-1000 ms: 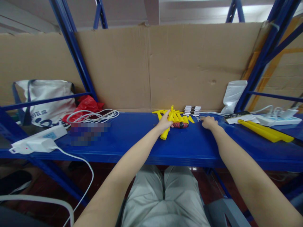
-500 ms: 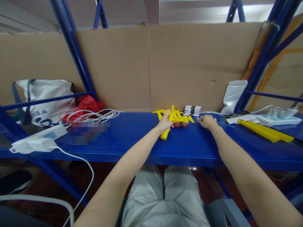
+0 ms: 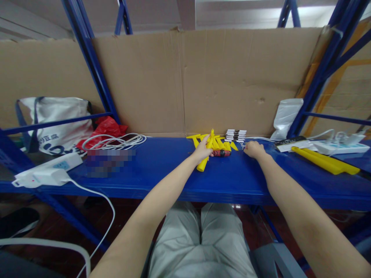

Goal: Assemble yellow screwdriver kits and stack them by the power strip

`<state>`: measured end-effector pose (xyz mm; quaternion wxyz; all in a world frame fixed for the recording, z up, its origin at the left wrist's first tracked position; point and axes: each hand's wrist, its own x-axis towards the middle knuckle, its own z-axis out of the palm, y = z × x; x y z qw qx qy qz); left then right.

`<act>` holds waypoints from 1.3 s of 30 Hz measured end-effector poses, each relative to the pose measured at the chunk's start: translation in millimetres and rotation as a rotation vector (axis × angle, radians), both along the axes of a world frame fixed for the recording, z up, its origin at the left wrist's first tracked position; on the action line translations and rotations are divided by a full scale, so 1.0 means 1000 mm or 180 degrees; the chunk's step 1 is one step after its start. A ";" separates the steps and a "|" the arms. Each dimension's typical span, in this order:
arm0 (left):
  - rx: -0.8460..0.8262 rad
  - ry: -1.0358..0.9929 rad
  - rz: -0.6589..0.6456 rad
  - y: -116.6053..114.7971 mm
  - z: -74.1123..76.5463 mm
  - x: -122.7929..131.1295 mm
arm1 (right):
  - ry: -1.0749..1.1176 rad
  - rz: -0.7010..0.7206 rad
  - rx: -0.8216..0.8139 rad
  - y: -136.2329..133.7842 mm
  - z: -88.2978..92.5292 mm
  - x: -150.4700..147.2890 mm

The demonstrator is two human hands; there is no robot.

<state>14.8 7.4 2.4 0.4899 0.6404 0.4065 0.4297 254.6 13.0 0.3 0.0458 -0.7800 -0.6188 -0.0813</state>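
My left hand (image 3: 202, 151) is closed round a yellow plastic tube-like piece (image 3: 202, 165), its wide end pointing down toward me and a narrower end rising past the fingers. Just right of that hand lies a red-and-black handle (image 3: 222, 153), perhaps of a screwdriver. Behind it several yellow plastic pieces (image 3: 220, 144) are heaped on the blue shelf top. My right hand (image 3: 254, 149) rests on the shelf with curled fingers, beside some tiny shiny bits (image 3: 242, 146). What its fingertips hold, if anything, is hidden.
A stack of small white-and-black packs (image 3: 235, 135) stands behind the yellow pieces. Long yellow parts (image 3: 324, 160) and a white power strip (image 3: 340, 147) lie at right. Coiled white cable (image 3: 121, 141), another power strip (image 3: 49, 170) and a cloth bag (image 3: 58, 123) occupy the left.
Both hands stay nearly in place. The yellow piece in my left hand has shifted very slightly to the right, and my right hand's fingers have moved a little.
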 end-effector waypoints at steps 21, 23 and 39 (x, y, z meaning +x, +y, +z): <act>-0.0517 -0.0637 -0.0944 -0.008 0.009 0.000 | 0.2120 0.1649 0.2266 0.008 0.011 -0.030; -0.0506 -0.0545 -0.1045 -0.009 0.009 0.002 | 0.2327 0.1926 0.2270 0.003 0.013 -0.041; -0.0407 -0.0199 -0.1114 -0.012 0.007 0.002 | 0.2401 0.2288 0.1866 -0.008 0.014 -0.060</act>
